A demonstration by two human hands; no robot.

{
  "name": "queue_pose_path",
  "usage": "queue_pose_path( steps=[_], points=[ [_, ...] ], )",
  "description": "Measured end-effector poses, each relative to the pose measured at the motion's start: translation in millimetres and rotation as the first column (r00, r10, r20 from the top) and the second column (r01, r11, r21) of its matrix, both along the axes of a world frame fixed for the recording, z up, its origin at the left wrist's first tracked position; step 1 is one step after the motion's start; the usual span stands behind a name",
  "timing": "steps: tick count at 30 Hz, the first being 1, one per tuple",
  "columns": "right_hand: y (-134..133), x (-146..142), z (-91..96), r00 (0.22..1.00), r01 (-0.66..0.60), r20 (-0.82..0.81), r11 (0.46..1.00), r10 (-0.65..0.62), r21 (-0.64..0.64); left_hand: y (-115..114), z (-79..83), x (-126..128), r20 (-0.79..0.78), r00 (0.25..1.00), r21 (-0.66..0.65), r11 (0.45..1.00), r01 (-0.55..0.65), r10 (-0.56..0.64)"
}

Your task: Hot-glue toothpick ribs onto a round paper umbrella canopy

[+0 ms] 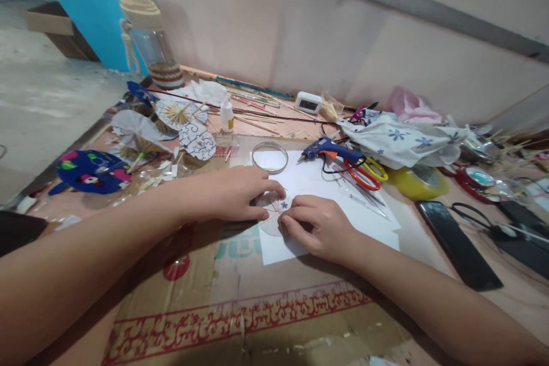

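A small round pale disc point(269, 227) with a blue flower and thin sticks radiating from its middle lies on white paper point(309, 183). My left hand point(240, 191) reaches over its left side, thumb and forefinger apart around the edge, fingertips touching or just above it. From the right, my right hand point(319, 223) comes in with thumb and fingers pinched together near the disc's middle. Whatever sits between those fingertips is too small to make out. A metal ring point(270, 158) lies just beyond my left fingers.
Beyond the paper are a blue glue gun point(328, 148), red-handled scissors point(362, 176), yellow tape point(420, 183) and a flowered cloth point(398, 137). A phone point(458, 243) lies right. Small paper umbrellas point(139, 131), a glue bottle point(226, 114) and a glass bottle point(154, 40) stand left. Cardboard point(240, 320) lies underneath.
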State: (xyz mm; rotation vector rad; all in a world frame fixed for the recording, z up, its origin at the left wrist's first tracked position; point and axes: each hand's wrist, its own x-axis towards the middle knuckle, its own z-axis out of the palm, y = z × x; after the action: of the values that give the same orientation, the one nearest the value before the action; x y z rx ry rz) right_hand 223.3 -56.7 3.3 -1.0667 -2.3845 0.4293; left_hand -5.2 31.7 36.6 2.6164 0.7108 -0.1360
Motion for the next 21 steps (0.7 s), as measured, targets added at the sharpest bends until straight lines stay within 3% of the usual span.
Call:
queue_pose_path(
  steps=[4,10,21],
  points=[
    [0.1,0.1,0.6,1.0,-0.007,-0.002,1.0,0.007,0.024,0.4,-1.1,0.2,-0.001,1.0,0.005,1.0,0.002,-0.002],
    [0.8,1.6,4.6,0.98,0.032,-0.198,0.999,-0.036,-0.021,2.1,-2.8,-1.4,0.019,1.0,-0.005,1.0,0.005,-0.004],
    [0.2,0.1,-1.1,0.988,-0.028,-0.153,0.999,0.026,-0.016,1.4,-0.3,-0.2,0.0,1.0,-0.009,1.0,0.002,-0.002]
  ],
)
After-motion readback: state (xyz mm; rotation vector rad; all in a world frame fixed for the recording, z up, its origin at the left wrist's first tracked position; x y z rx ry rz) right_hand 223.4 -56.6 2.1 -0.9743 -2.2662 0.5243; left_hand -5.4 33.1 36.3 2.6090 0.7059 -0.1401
